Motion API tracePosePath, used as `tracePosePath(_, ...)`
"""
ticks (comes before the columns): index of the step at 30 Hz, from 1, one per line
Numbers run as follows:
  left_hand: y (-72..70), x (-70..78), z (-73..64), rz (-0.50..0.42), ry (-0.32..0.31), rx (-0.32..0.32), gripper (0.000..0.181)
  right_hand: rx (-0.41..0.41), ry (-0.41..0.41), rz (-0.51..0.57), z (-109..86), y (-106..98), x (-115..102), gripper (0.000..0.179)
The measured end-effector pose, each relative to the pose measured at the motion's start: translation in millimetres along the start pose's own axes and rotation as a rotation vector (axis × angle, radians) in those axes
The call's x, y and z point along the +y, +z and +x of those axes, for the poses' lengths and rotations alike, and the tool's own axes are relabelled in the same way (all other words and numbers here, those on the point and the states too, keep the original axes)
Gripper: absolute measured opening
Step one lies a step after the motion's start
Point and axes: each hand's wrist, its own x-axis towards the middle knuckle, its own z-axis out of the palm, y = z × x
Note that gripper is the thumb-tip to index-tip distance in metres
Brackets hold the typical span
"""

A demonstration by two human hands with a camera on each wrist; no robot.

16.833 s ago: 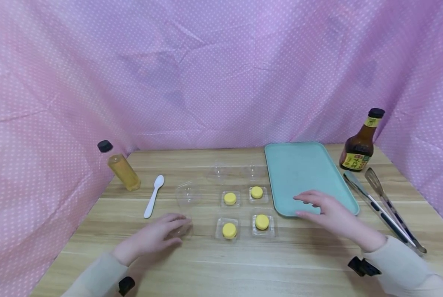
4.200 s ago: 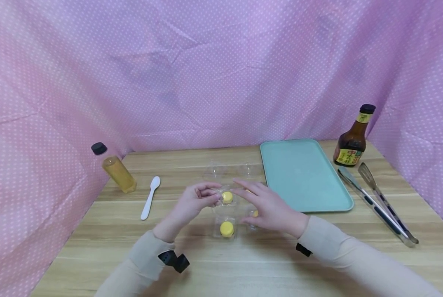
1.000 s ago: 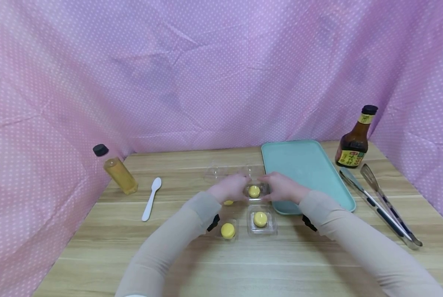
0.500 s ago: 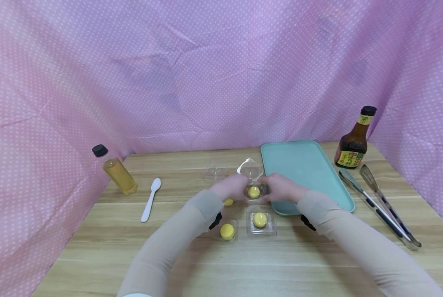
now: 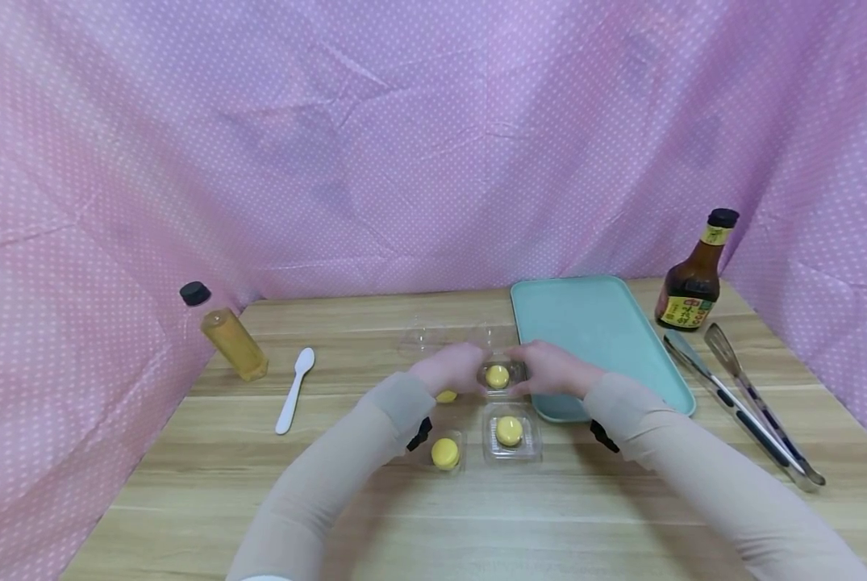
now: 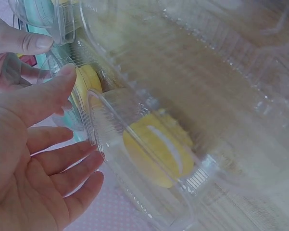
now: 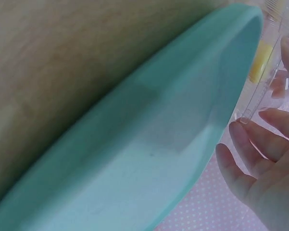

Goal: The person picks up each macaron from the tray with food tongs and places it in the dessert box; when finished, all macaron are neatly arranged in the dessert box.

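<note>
My left hand (image 5: 453,369) and right hand (image 5: 555,373) hold opposite sides of a small clear plastic box (image 5: 504,390), the back right one. A round yellow macaron (image 5: 497,376) sits in it. Behind it stands its clear lid (image 5: 488,332), tilted back. In the left wrist view the thumb (image 6: 65,72) meets the box's edge, while the other fingers are spread. The right fingertips (image 7: 240,121) touch its rim. In front is another box (image 5: 513,453), apparently covered, with a macaron (image 5: 509,431). My left hand partly hides the back left macaron (image 5: 446,396).
A front left macaron (image 5: 445,453) sits in clear plastic. The teal tray (image 5: 578,311) lies right of the boxes. Farther right are a sauce bottle (image 5: 690,294), tongs (image 5: 738,407) and a spatula-like utensil (image 5: 760,403). Leftward are a white spoon (image 5: 295,391) and a bottle (image 5: 235,343).
My hands have come from the table's sides to the back right box. The clear piece formerly left of the boxes is gone from there. In the last second my hands barely move; the lid's glare has faded.
</note>
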Motion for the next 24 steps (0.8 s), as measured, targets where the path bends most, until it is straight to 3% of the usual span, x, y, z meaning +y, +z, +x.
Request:
tracePosePath(8, -3.0, -3.8, -9.8, -0.037, 0.012, -0.012, 0.062, -0.045, 0.034, 0.018, -3.0, -1, 1, 0.069)
tracePosePath(12, -4.2, -10.6, -15.9, -0.074, 0.037, 0.044, 0.059, -0.054, 0.036, 0.002, -3.7, -1, 1, 0.070)
tracePosePath(18, -4.8, -22.7, -25.1, -0.042, 0.094, 0.159, 0.053, -0.059, 0.034, -0.031, -5.0, -2, 0, 0.071)
tracePosePath(24, -2.1, -32.7, -35.0, -0.015, 0.113, 0.214, 0.046, -0.059, 0.052, -0.065, -5.6, -2, -2, 0.071)
